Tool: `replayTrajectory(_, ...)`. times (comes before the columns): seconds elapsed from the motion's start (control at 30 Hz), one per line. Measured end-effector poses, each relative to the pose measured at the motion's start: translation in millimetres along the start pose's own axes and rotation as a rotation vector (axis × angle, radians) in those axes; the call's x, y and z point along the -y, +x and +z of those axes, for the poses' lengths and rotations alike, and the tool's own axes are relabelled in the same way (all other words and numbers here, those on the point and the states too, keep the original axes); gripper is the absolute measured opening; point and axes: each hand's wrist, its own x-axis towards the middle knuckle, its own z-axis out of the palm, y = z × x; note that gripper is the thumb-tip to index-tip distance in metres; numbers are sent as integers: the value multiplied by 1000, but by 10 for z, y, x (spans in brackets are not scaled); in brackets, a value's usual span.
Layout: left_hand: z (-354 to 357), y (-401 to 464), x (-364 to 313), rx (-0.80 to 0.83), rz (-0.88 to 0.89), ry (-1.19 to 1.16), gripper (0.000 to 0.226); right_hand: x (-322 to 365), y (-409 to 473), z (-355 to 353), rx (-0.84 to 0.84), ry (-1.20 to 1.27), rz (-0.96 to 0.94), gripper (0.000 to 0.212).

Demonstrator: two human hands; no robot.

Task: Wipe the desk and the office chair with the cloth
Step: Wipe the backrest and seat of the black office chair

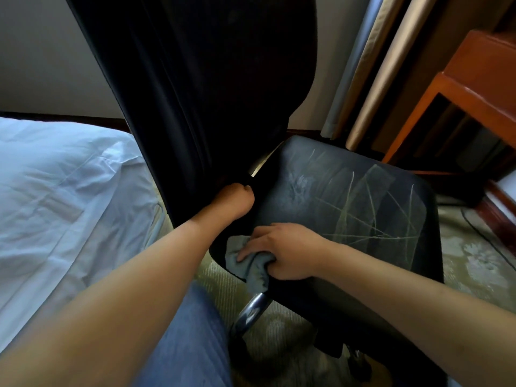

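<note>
Beside the white bed [64, 174], the black office chair [349, 196] is seen with a pretty scratched-up seat. Its tall backrest [201, 88] is gripped low down by the left hand [233, 201], fingers curled tight. At the seat's front-left edge, the grey cloth [251, 265] is bunched and held by the right hand [287, 251].
</note>
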Motion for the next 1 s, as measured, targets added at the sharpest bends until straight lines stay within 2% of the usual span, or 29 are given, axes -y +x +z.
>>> replayTrajectory(0.1,25,-23,-17,-52,54,105,43,-213,138,-87,-19,-26,29,58)
replayTrajectory(0.3,117,40,-310,-86,49,498,36,-1101,320,-294,-149,13,268,56)
replayTrajectory(0.43,198,213,-370,-184,122,484,33,-1364,427,-362,-144,18,282,55)
replayTrajectory(0.57,210,303,-519,-149,115,619,37,-1708,532,-386,-200,-32,292,53)
replayTrajectory(0.77,412,348,-645,-170,134,827,48,-2283,814,-572,-274,-122,429,50)
replayTrajectory(1.0,426,452,-657,-166,161,898,47,-2585,1235,-661,-333,-149,647,51)
